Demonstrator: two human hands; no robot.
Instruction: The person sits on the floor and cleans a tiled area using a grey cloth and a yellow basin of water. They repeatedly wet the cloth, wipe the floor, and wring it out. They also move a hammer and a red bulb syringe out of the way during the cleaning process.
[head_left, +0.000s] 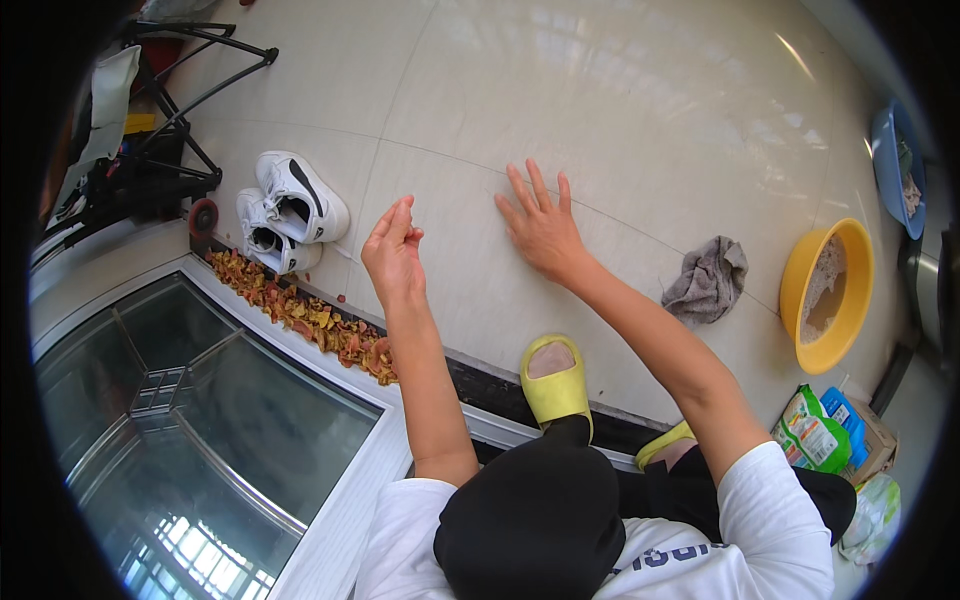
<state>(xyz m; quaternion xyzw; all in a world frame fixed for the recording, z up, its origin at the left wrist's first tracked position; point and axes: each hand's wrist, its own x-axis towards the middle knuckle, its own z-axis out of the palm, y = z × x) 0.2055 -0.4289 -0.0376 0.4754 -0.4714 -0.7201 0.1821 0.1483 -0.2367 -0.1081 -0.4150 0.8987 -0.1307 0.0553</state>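
My left hand (395, 247) hangs over the tiled floor (480, 82) with its fingers drawn together against the thumb. Nothing shows between those fingertips. To its left is a pair of white sneakers (292, 210) with black trim. My right hand (546, 231) is palm down with its fingers spread, holding nothing; whether it touches the tiles I cannot tell. A crumpled grey cloth (706, 281) lies on the floor to the right of it. Dried peel-like pieces (319, 322) lie in a strip along the threshold, partly hidden behind my left forearm.
A yellow basin (856, 300) of sudsy water stands right, with a blue basin (891, 169) beyond. Green bag (811, 435) and cardboard box (874, 442) sit lower right. A glass-paned door (300, 420) is lower left; a black folding frame (176, 112) stands upper left. I wear yellow slippers (555, 386).
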